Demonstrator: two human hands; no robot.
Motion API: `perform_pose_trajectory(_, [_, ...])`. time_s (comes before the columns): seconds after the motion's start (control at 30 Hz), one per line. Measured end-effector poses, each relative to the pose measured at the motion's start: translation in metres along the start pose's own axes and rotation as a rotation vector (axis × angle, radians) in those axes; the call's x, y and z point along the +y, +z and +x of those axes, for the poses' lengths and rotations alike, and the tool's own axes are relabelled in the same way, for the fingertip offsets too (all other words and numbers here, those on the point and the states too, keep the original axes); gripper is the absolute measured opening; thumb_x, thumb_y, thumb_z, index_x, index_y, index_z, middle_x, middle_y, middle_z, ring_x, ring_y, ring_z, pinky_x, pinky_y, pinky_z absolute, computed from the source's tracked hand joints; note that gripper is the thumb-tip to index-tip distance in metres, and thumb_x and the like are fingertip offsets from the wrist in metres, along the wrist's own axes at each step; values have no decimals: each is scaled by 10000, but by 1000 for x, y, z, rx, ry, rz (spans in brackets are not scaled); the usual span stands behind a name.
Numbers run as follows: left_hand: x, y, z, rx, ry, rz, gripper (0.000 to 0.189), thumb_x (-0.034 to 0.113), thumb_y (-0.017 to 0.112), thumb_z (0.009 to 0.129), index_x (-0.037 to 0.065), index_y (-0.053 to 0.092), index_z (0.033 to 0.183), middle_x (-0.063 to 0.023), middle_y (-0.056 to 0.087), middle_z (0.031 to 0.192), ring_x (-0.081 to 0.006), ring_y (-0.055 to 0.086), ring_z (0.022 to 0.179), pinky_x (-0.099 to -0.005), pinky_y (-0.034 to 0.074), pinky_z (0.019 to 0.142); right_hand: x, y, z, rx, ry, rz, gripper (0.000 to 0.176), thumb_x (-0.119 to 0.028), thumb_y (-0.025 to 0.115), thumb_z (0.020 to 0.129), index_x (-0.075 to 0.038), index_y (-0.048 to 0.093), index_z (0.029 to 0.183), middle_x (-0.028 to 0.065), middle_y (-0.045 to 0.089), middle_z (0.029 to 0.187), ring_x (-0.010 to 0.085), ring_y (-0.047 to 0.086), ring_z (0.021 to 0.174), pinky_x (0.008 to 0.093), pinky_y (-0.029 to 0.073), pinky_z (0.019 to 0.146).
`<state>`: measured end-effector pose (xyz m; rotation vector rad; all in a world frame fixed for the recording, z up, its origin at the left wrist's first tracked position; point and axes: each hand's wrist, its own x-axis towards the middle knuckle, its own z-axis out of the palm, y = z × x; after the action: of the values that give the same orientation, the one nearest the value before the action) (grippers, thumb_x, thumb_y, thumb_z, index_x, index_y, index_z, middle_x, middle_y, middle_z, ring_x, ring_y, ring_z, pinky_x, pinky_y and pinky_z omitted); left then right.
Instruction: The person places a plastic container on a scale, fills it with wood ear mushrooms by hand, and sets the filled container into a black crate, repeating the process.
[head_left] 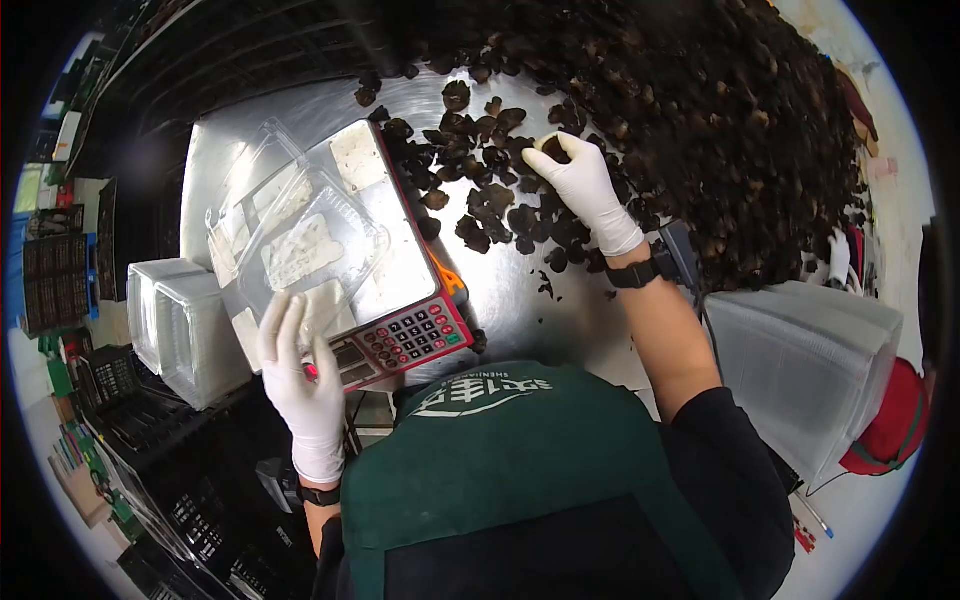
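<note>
My right hand [588, 188], in a white glove, has thumb and fingers curled round a dark mushroom piece [556, 150], which looks like black fungus. Beneath and around it, more dark pieces [490, 205] are scattered over the metal table. A clear plastic clamshell box [325, 235] rests with its lid raised on a red-edged digital scale [405, 275]. At the box's near end is my left hand [298, 375], also gloved, its thumb and fingers closed about the plastic edge. Glare and the see-through plastic blur the exact contact.
A large heap of dark fungus [720, 120] covers the far right. Stacked clear boxes [185, 330] stand left, with another clear stack [810, 350] at right. An orange-handled tool [450, 272] lies beside the scale. Black crates [170, 450] fill the lower left.
</note>
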<state>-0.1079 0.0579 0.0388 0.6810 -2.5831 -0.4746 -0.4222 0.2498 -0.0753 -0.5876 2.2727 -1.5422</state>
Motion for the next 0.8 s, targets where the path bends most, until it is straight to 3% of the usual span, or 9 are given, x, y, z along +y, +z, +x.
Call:
perform_pose_trajectory(0.07, [-9,-2,2,81,-22,73,431,-76,617,869,17,613,1290,-162,592,1331,-325,548,1265,-407,407,1081,-59,11,-5,-115,79,154,256,-222,756,856,22,711,921,38,703,780,95,634,695,258,511,658])
perform_pose_trajectory(0.13, [-21,-1,6,92,-60,101,482,-66,599,884,14,559,1357,-161,554,1386,-316,504,1316,-416,367,1121,-94,41,-11,-191,-142,314,241,-214,757,844,14,713,910,69,703,800,126,676,768,279,522,670])
perform_pose_trajectory(0.17, [-23,1,7,105,-83,52,519,-71,600,874,6,528,1382,-172,532,1404,-331,492,1326,-422,359,1127,-112,56,-13,-272,-201,279,224,-176,779,829,-7,713,961,47,694,904,109,653,821,263,516,734])
perform_pose_trajectory(0.27, [-26,11,9,99,-124,-96,698,-86,596,846,-25,347,1496,-210,447,1481,-367,428,1382,-442,307,1163,-140,118,-20,-284,-584,70,272,-300,745,805,-53,678,895,97,630,895,289,639,871,372,526,748])
perform_pose_trajectory(0.37, [-18,18,10,68,-42,-61,736,-79,602,846,-30,300,1516,-215,412,1517,-351,389,1421,-442,277,1182,-147,163,-31,-410,-847,-280,531,-395,738,785,-24,614,1145,129,612,1121,300,631,989,387,537,840])
perform_pose_trajectory(0.43, [-13,20,9,26,-70,-88,739,-18,625,874,-22,285,1530,-219,383,1542,-348,382,1427,-442,271,1186,-161,163,-41,-541,-787,-533,556,-386,751,774,-38,615,1186,129,601,1164,290,617,1022,397,535,863])
perform_pose_trajectory(0.63, [-21,22,9,-11,-9,25,670,106,639,935,-2,341,1526,-210,464,1481,-349,441,1368,-440,313,1153,-105,89,-36,-175,-753,-51,542,-210,739,794,-66,608,1300,99,607,1264,287,586,1109,367,510,955])
perform_pose_trajectory(0.67, [-23,21,7,-43,-46,-4,673,42,600,899,-6,328,1513,-175,439,1524,-343,399,1420,-531,190,1210,-89,62,-35,-176,-642,-133,547,-192,738,788,-79,611,1309,103,601,1291,293,578,1128,371,499,978])
perform_pose_trajectory(0.8, [-26,23,8,-44,-23,22,647,32,596,893,-4,364,1496,-175,459,1504,-342,416,1406,-529,190,1211,-9,-18,-54,-137,-382,-556,614,-200,770,770,-145,591,1354,118,570,1332,323,556,1171,444,486,969])
